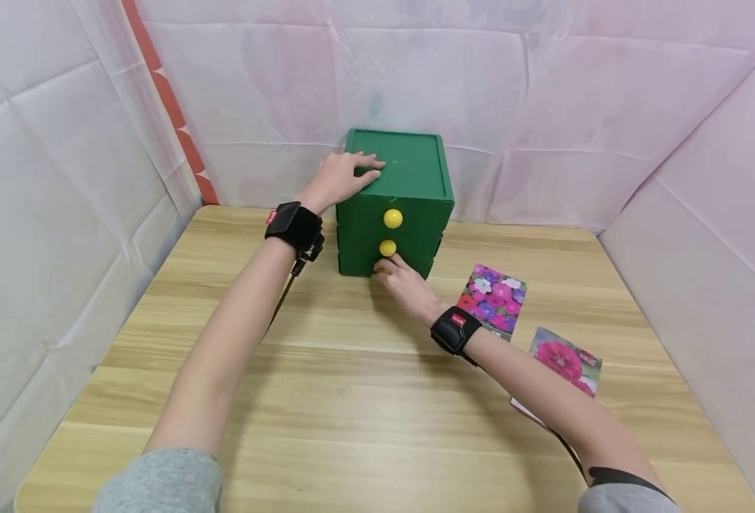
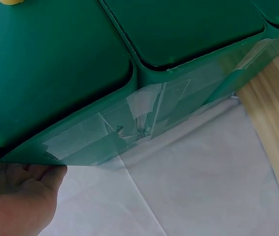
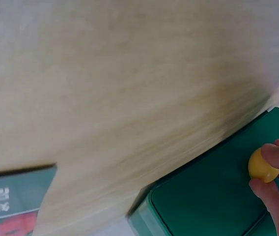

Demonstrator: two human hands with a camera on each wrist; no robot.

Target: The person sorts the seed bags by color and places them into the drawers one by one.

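Pale wood-grain table (image 1: 364, 399) fills the near part of the scene, with white fabric walls around it, and two glossy seed packets printed with pink and purple flowers (image 1: 494, 300) lie on its right side, apart from both hands. Further in, the right hand (image 1: 403, 281) reaches the lowest drawer of a small green plastic cabinet of drawers (image 1: 409, 235); the right wrist view shows its fingertips (image 3: 277, 153) pinching a round yellow knob (image 3: 262, 166). This knob is smooth and small (it could slip from a loose pinch), so it seems best held from both sides and pulled straight. The cabinet looks light, hollow and stiff, with clear tape on its side wall (image 2: 144, 105), and I judge it would slide on the table if nothing held it. Behind, the left hand (image 1: 341, 178) lies on the left part of its top, fingers nearly straight, pressing down.
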